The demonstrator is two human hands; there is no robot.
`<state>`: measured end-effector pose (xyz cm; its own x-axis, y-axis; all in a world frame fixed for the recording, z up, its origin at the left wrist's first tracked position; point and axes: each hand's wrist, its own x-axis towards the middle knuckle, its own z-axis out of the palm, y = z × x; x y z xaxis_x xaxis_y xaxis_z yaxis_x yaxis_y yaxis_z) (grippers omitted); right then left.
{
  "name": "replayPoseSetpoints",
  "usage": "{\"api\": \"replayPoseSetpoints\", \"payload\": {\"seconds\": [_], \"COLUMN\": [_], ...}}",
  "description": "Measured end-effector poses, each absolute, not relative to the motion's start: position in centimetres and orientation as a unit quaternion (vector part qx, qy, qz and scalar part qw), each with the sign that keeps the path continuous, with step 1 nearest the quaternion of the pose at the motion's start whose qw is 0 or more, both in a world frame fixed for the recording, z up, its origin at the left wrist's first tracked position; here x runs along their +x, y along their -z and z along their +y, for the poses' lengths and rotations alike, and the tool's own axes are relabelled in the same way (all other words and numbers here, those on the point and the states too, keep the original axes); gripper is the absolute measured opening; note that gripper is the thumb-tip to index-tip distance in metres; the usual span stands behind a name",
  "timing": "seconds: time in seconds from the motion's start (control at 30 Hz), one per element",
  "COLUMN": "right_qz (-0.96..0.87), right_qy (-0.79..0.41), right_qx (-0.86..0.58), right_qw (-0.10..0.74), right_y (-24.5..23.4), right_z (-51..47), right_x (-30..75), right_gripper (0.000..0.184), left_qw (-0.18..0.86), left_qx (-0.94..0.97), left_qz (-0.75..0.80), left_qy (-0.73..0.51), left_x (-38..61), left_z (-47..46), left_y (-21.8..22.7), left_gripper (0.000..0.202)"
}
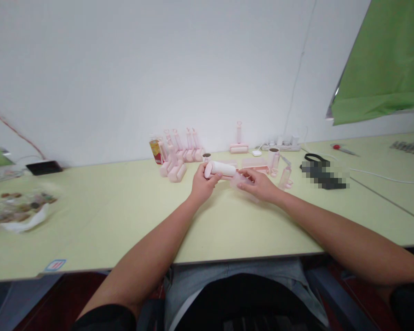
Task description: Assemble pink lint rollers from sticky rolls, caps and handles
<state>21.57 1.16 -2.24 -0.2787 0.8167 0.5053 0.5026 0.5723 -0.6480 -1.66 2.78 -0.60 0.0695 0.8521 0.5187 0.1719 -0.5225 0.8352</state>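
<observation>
My left hand is wrapped round the pink end of a lint roller, whose white sticky roll lies sideways above the table. At the roll's other end, my right hand grips a translucent pinkish roller cover, partly hidden by its fingers. The cover is close to the roll; whether they touch I cannot tell. Just behind the hands lie pink cover parts. An upright paper roll with a brown core and a pale pink handle are to the right of my right hand.
Several pink lint rollers stand at the back left beside a yellow and red box. Another lint roller stands by the wall. A power strip, a black strap and a red-tipped tool lie rightward. A phone-like device is far left.
</observation>
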Motion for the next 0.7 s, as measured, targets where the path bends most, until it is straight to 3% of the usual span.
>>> {"api": "replayPoseSetpoints", "payload": {"seconds": [0.7], "right_qz": [-0.788], "right_qy": [-0.181], "right_qx": [-0.414], "right_qw": [0.418], "right_y": [2.27], "right_z": [1.17], "right_x": [21.66], "right_gripper": [0.047], "left_qw": [0.290], "left_qx": [0.713], "left_qz": [0.405], "left_qy": [-0.493], "left_x": [-1.68], "left_z": [3.41], "left_y": [1.59], "left_gripper": [0.045]}}
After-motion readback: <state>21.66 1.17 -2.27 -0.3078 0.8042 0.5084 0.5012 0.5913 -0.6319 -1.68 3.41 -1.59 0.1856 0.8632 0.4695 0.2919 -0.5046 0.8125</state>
